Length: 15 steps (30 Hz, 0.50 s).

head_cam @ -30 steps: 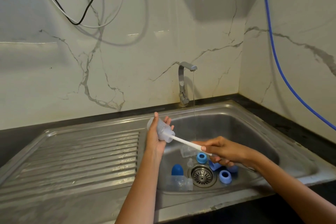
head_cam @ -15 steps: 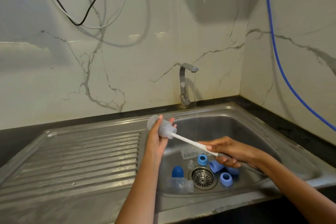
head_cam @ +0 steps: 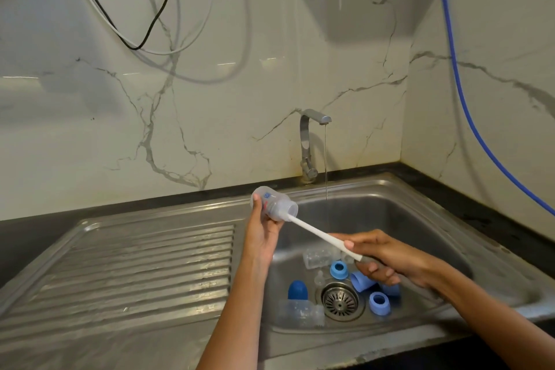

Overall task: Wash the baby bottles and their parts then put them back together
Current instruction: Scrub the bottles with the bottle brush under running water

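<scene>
Head view, facing down at sink (head_cam: 420, 198), seemingly close

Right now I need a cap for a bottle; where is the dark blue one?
The dark blue cap stands in the sink, left of the drain, just behind a clear bottle lying on its side.

From where I watch, the ribbed drainboard (head_cam: 144, 264) left of the basin offers the widest open way in. The sink (head_cam: 444, 219) floor is crowded around the drain (head_cam: 340, 300): a dark blue cap (head_cam: 298, 290) and a clear bottle (head_cam: 301, 314) lie to its left, blue rings (head_cam: 339, 269) and another clear bottle (head_cam: 315, 258) sit behind it, and more blue pieces (head_cam: 379, 303) lie to its right. The brush handle (head_cam: 318, 234) slants across the basin between my left hand (head_cam: 265, 230) and right hand (head_cam: 387, 258), barring passage there. The tap (head_cam: 309, 144) and its thin stream (head_cam: 326, 165) guard the back rim; the basin's far right side stays open.
</scene>
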Tool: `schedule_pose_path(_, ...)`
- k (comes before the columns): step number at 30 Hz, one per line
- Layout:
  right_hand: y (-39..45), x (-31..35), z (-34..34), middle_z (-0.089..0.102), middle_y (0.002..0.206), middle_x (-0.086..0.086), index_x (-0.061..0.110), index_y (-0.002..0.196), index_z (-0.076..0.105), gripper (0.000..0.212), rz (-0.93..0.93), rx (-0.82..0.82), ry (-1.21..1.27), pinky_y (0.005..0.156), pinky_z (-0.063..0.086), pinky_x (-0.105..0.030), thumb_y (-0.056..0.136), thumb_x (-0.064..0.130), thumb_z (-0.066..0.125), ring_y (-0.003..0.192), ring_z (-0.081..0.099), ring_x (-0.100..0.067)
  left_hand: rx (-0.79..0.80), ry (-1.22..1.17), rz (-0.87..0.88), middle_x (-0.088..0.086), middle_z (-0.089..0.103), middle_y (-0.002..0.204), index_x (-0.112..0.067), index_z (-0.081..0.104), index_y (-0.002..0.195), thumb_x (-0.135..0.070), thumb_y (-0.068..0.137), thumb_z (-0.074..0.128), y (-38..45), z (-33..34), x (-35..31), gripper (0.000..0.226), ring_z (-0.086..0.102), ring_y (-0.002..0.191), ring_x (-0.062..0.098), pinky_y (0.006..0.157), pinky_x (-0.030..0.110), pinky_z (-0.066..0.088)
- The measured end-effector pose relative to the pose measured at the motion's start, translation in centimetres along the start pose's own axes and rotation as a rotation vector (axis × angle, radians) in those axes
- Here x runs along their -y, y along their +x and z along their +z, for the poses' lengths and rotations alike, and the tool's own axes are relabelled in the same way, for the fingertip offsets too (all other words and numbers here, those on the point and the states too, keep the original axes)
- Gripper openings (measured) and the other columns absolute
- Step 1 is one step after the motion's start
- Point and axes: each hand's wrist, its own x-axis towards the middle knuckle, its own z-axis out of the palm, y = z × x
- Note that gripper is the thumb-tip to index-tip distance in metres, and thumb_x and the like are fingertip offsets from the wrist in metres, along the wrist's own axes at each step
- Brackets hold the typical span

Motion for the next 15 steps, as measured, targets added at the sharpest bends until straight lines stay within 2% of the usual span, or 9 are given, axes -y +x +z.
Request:
schedule_pose_path(2, 0.4, -0.2, 0.2, 0.037, 0.061, -0.001, 0.04, 0.129, 0.058, 0.034, 0.051, 0.029, 0.082, 0.035, 0.026, -0.015, 0.096, 0.032, 0.051, 0.044, 0.026, -0.007, 0.0, 0.014, 0.029, 0.016, 0.059, 0.107, 0.001, 0.049, 0.125, -0.025, 0.089, 0.057, 0.0, -0.1, -0.3, 0.045, 0.06, 0.1, 0.026, 0.074, 0.041, 0.058)
schedule_pose_path(3, 0.7, -0.2, 0.2, 0.038, 0.06, -0.001, 0.04, 0.129, 0.057, 0.034, 0.053, 0.011, 0.029, 0.036, 0.027, -0.015, 0.097, 0.032, 0.051, 0.044, 0.027, -0.006, -0.012, 0.048, 0.053, 0.016, 0.059, 0.108, 0.002, 0.048, 0.128, -0.025, 0.085, 0.061, 0.0, -0.2, -0.4, 0.052, 0.061, 0.099, 0.025, 0.074, 0.039, 0.058)
schedule_pose_path(5, 1.1, -0.3, -0.2, 0.042, 0.06, 0.001, 0.042, 0.129, 0.057, 0.033, -0.007, -0.105, -0.256, 0.04, 0.031, -0.017, 0.098, 0.034, 0.051, 0.045, 0.034, -0.005, -0.079, 0.196, 0.095, 0.018, 0.06, 0.112, 0.003, 0.05, 0.127, -0.021, 0.078, 0.069, 0.0, -0.5, -0.2, 0.058, 0.063, 0.097, 0.024, 0.072, 0.036, 0.06)
schedule_pose_path(7, 1.4, -0.5, -0.7, 0.048, 0.062, 0.004, 0.044, 0.129, 0.055, 0.033, -0.091, -0.287, -0.647, 0.049, 0.036, -0.019, 0.097, 0.034, 0.052, 0.05, 0.04, -0.003, -0.196, 0.333, 0.126, 0.018, 0.062, 0.113, 0.001, 0.052, 0.122, -0.014, 0.076, 0.075, -0.2, -0.6, 0.5, 0.053, 0.065, 0.097, 0.027, 0.065, 0.033, 0.06)
schedule_pose_path(9, 1.7, -1.1, -0.7, 0.051, 0.063, 0.008, 0.054, 0.13, 0.045, 0.035, -0.129, -0.432, -1.036, 0.055, 0.039, -0.021, 0.098, 0.041, 0.048, 0.053, 0.042, -0.004, -0.305, 0.373, 0.172, 0.017, 0.064, 0.108, -0.004, 0.052, 0.11, -0.01, 0.073, 0.079, -0.2, -0.6, 1.2, 0.047, 0.067, 0.097, 0.03, 0.058, 0.031, 0.06)
schedule_pose_path(11, 1.7, -1.5, 0.2, 0.051, 0.06, 0.01, 0.057, 0.132, 0.034, 0.037, -0.169, -0.469, -1.195, 0.054, 0.038, -0.02, 0.098, 0.044, 0.044, 0.052, 0.043, -0.005, -0.332, 0.396, 0.216, 0.014, 0.065, 0.103, -0.007, 0.053, 0.106, -0.012, 0.071, 0.081, -0.3, -0.5, 1.1, 0.045, 0.068, 0.092, 0.028, 0.055, 0.027, 0.059)
schedule_pose_path(12, 1.7, -1.5, 0.6, 0.053, 0.058, 0.011, 0.053, 0.133, 0.037, 0.038, -0.196, -0.407, -1.103, 0.051, 0.037, -0.018, 0.099, 0.041, 0.045, 0.051, 0.043, -0.004, -0.328, 0.424, 0.214, 0.012, 0.065, 0.099, -0.006, 0.055, 0.107, -0.014, 0.071, 0.081, -0.3, -0.6, 1.0, 0.045, 0.068, 0.087, 0.024, 0.053, 0.025, 0.058)
schedule_pose_path(13, 1.5, -1.3, 0.8, 0.055, 0.056, 0.012, 0.047, 0.133, 0.045, 0.036, -0.214, -0.312, -0.894, 0.05, 0.037, -0.017, 0.099, 0.036, 0.048, 0.049, 0.043, -0.003, -0.321, 0.456, 0.185, 0.011, 0.065, 0.094, -0.006, 0.058, 0.105, -0.016, 0.072, 0.081, -0.3, -0.7, 0.9, 0.041, 0.068, 0.078, 0.02, 0.05, 0.023, 0.056)
schedule_pose_path(15, 0.6, -0.7, 0.5, 0.05, 0.053, 0.008, 0.04, 0.128, 0.056, 0.032, -0.136, -0.125, -0.465, 0.045, 0.034, -0.017, 0.098, 0.032, 0.051, 0.047, 0.039, -0.003, -0.256, 0.476, 0.081, 0.012, 0.061, 0.084, -0.008, 0.06, 0.091, -0.016, 0.075, 0.077, -0.6, -0.9, 0.9, 0.025, 0.063, 0.062, 0.017, 0.047, 0.023, 0.051)
